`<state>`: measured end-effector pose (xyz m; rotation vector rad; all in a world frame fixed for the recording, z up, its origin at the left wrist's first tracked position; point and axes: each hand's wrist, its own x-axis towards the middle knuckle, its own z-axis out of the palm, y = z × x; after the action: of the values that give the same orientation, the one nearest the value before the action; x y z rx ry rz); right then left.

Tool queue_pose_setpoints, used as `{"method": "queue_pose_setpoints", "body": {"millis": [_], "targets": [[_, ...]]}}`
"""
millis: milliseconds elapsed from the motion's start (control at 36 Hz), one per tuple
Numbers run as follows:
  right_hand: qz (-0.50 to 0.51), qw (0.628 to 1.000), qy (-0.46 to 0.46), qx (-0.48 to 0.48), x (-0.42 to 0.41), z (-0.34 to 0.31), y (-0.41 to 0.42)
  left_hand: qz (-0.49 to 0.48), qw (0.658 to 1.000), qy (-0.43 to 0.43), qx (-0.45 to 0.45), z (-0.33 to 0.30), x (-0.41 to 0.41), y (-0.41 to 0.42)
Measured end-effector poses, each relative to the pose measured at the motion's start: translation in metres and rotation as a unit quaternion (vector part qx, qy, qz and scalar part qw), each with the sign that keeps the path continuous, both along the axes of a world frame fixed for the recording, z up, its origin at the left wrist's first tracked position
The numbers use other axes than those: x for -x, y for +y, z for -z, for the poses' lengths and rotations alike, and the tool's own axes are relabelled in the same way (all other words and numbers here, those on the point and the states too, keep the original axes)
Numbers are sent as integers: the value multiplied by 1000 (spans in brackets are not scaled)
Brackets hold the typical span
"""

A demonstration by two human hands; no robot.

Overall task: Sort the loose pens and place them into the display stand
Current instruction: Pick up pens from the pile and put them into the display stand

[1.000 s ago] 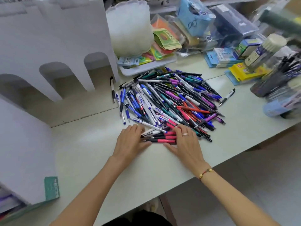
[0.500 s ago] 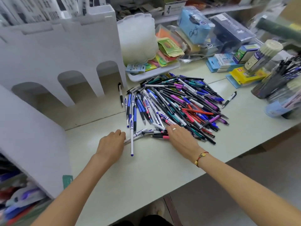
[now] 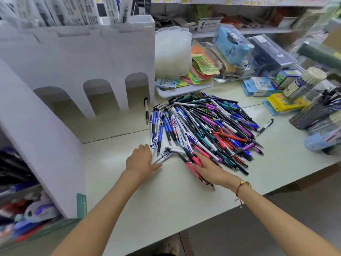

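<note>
Head view: pens (image 3: 203, 126) heaped mid-table, stand (image 3: 77, 71) behind-left. Left hand (image 3: 141, 161) flat, fingers touching white-blue pens (image 3: 162, 157). Right hand (image 3: 208, 168) holds pink pens (image 3: 193, 159). Pull one colour clear, align tips before lifting.

This is a stationery shop. At 12 o'clock a shelf (image 3: 239, 2) carries small price labels along its edge. On the counter (image 3: 166, 196), from 1 to 3 o'clock, lie boxed and packaged goods (image 3: 256, 50), many in clear wrapping. A big heap of pens (image 3: 206, 124) fills the centre. A white display stand (image 3: 77, 58) rises at 10 o'clock, with packed pens (image 3: 73, 10) behind it.
</note>
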<state>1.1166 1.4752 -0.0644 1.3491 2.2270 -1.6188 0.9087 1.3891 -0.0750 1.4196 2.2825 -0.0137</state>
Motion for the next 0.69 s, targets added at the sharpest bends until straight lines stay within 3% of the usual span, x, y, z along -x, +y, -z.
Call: {"method": "queue_pose_setpoints", "body": {"millis": [83,222,528,583,639,694], "targets": [[62,989,47,126,-1,-4,2,16,999,30,30,1,-7,3],[185,927,152,290,-4,-8,7,43,993,63,88,-7,-8,0],[233,843,275,400,-1,-1,-3,43,990,10,134,-4,-1,-19],[248,832,286,405,2,-3,-4,31,989,-42,135,-5,5,-25],[267,828,283,404,6,-4,-5,-46,975,-187,108,-8,8,-30],[277,818,288,414,11,-5,-7,-147,914,-374,48,-13,5,-35]]}}
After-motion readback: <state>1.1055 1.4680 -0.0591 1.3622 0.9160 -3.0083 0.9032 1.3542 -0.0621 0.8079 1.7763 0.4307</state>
